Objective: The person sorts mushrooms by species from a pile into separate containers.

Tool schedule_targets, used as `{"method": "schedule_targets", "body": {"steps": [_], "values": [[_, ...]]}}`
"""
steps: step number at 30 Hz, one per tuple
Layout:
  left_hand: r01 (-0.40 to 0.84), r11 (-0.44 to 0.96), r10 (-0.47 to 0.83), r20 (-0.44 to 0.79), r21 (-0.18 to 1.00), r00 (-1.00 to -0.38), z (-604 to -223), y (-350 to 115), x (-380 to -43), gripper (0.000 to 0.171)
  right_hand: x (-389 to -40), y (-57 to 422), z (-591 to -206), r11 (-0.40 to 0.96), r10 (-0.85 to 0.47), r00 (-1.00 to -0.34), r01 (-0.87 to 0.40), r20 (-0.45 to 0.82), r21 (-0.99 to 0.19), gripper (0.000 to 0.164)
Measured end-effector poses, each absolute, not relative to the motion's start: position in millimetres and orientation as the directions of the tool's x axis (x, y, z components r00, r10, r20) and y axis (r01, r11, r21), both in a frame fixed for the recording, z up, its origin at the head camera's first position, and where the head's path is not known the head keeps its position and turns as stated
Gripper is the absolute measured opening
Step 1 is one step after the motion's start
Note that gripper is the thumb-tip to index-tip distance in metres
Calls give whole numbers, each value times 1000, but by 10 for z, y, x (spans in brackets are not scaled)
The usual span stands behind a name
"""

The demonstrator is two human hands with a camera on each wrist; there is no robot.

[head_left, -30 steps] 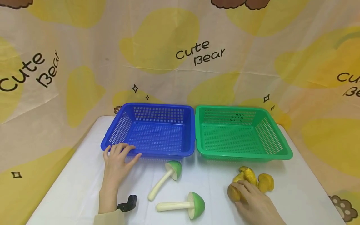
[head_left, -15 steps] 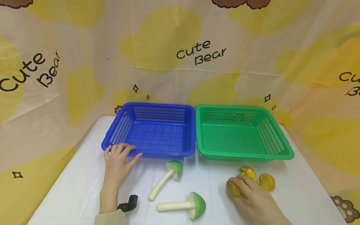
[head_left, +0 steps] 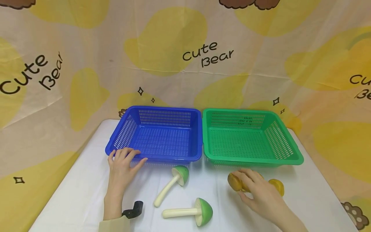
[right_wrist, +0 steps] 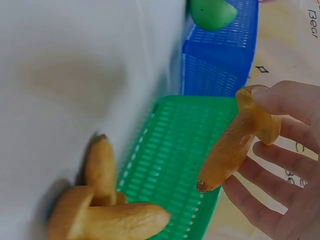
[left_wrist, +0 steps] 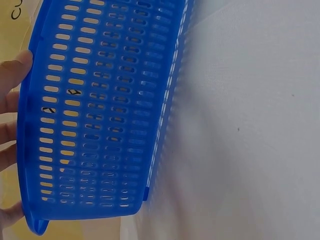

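Observation:
My right hand [head_left: 259,193] grips a yellow-brown mushroom [right_wrist: 227,147] by its cap between thumb and fingers; in the right wrist view its stem hangs free over the white table cloth side of the green basket [right_wrist: 165,150]. Beside that hand lie other yellow mushrooms [head_left: 277,186], partly covered by it in the head view. My left hand [head_left: 121,169] rests its fingertips on the front rim of the blue basket [head_left: 165,159], thumb spread apart. Two green-capped mushrooms with pale stems lie between the hands, one farther back [head_left: 181,175], one nearer [head_left: 204,212].
The blue and green baskets stand side by side at the back of the white-covered table [head_left: 223,199]. A black angled object [head_left: 134,210] shows by my left wrist. Behind hangs a printed curtain [head_left: 162,42].
My right hand has gripped a yellow mushroom and shifted it slightly up and left, away from the others. The left hand stays on the blue basket's rim.

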State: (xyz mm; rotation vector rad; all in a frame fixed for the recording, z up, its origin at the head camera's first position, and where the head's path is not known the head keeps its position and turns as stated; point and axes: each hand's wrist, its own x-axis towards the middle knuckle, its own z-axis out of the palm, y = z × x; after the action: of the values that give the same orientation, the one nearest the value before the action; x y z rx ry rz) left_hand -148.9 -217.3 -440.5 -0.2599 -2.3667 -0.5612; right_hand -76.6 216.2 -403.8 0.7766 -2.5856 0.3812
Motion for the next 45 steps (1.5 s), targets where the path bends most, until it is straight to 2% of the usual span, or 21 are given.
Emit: {"method": "schedule_targets", "body": {"steps": [19,30,39,45], "values": [[313,888,26,643,336,-765,-4410,-2166,-1492,34,-1294,1669,-3627,779,-518,-783,-598,345,-188,54],[306,889,21,638,340,-769,-4399,-2181,-1481,33,-1591,1376,-3452,729,-588,-742,-658,321,-187,48],[311,887,21,642,341,-766,-4405,-2181,-1484,33,-1823,1140,-3294,725,-598,-767,-641,231,-252,46],[313,886,22,643,342,-765,-4391,-2174,-1476,32,-1990,947,-3245,707,-629,-758,-650,172,-278,46]]}}
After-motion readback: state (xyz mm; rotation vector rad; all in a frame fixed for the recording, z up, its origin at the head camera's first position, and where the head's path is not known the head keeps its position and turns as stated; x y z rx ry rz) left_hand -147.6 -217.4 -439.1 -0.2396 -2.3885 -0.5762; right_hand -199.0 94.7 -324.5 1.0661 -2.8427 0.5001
